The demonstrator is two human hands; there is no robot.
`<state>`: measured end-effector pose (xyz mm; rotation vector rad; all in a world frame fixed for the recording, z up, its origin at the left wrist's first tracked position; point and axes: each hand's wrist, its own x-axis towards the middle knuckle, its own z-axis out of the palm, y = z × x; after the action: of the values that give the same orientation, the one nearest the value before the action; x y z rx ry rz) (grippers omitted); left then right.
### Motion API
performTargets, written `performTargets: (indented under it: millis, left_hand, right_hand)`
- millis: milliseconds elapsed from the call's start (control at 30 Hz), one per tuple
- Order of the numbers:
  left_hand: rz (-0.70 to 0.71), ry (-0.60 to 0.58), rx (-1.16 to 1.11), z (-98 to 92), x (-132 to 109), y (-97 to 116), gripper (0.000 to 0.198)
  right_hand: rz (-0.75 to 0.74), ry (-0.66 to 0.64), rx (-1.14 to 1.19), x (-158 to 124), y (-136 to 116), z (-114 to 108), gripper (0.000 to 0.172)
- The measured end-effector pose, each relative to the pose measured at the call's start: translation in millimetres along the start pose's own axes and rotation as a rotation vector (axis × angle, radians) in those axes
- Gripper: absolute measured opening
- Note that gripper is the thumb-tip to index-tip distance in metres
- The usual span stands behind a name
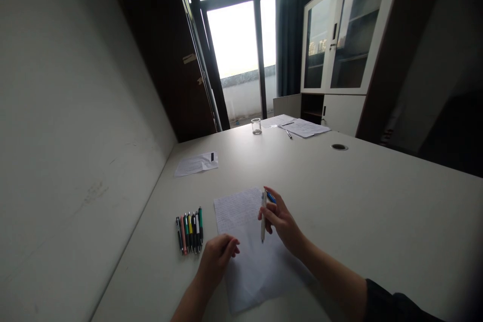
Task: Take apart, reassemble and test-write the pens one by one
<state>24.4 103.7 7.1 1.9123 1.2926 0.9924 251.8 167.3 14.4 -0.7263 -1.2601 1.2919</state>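
A white pen [263, 221] is held upright, tip down, in my right hand [279, 219], above the right part of a sheet of paper [251, 266]. Behind those fingers shows a blue pen [270, 196]; whether it is also gripped I cannot tell. Handwritten lines fill the upper part of the sheet, while its lower part is blank. My left hand [220, 251] rests at the sheet's left edge, fingers curled in, with nothing visible in them. Just left of it, several pens [189, 231] of different colours lie side by side in a row.
Farther back on the white table [362, 201] are another paper [196, 164] with a small dark object on it, a clear glass [256, 127], and a stack of papers [305, 128] with pens. A round cable hole [339, 147] sits at right. The wall [86, 161] borders the left.
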Motion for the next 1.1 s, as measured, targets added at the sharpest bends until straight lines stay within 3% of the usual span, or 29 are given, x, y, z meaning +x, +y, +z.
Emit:
performTargets:
  millis: [267,833,1100]
  left_hand:
    - [-0.018,-0.035,0.014,1.1,0.3,3.3,0.033]
    - [-0.001,-0.054,0.083,0.7,1.0,6.3,0.028]
    - [-0.007,-0.062,0.107,1.3,-1.3,5.1,0.028]
  right_hand:
    - [0.008,-0.011,-0.027,0.3,-2.0,0.2,0.050]
    - [-0.005,-0.006,-0.037,0.5,-4.0,-0.7,0.046]
    - [-0.015,0.012,-0.023,-0.2,-1.0,-0.8,0.054]
